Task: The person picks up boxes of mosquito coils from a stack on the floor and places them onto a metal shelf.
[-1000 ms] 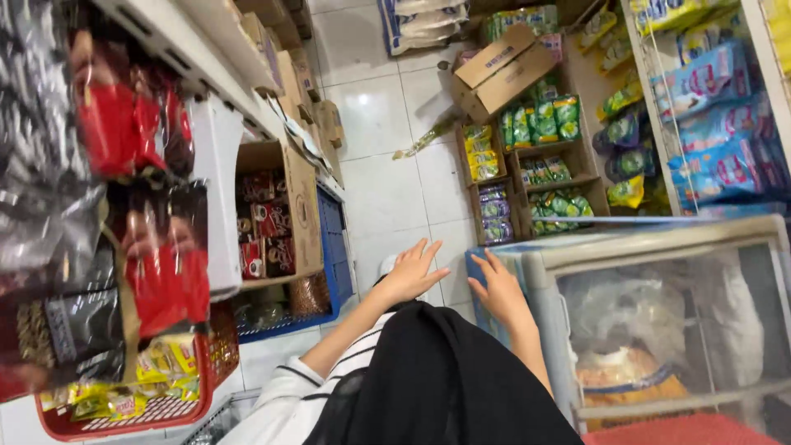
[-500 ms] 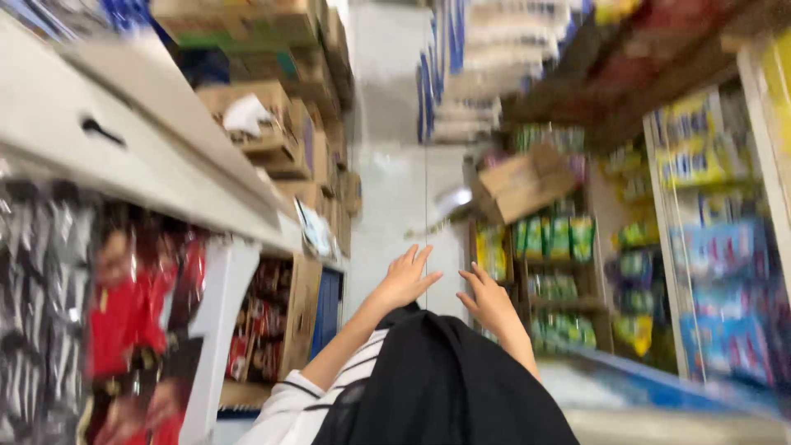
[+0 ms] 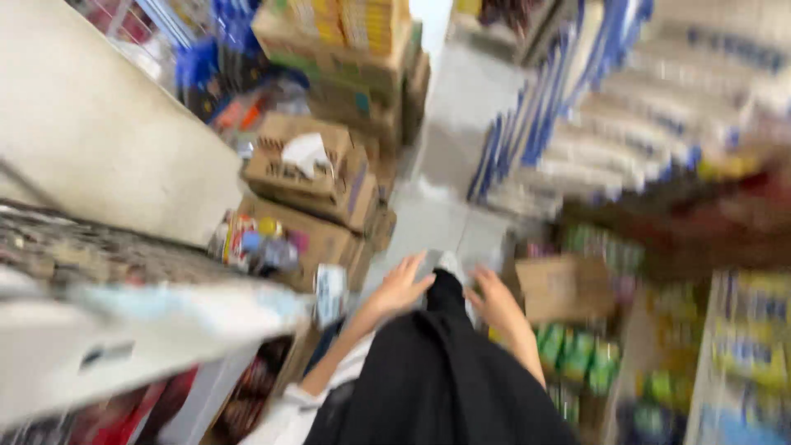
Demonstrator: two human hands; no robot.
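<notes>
**Both hands up at the black cloth, mid-aisle**

You are standing in a narrow shop aisle, and the whole view is smeared by motion. Shelves of blue-and-white packs (image 3: pixel 659 99) fill the right side. A white shelf edge (image 3: pixel 124 330) runs along the left, with stacked cardboard boxes (image 3: pixel 309 169) behind it on the pale tiled floor (image 3: pixel 445 214).

The black cloth (image 3: pixel 437 371) hangs down the middle of the view, straight in front of you, narrowing to a point between your hands. Your left hand (image 3: pixel 404 284) lies against its left side and your right hand (image 3: pixel 494 298) against its right, both near the top.

The fingers (image 3: pixel 420 276) look stretched out and loosely apart, laid on the cloth rather than closed on it, though the blur leaves that unsure.

As I read it, you are at the placing-of-hands stage, with no grasp taken. Any firmer hold would call for a steady head first, then closing the fingers on the cloth's upper edge.
</notes>
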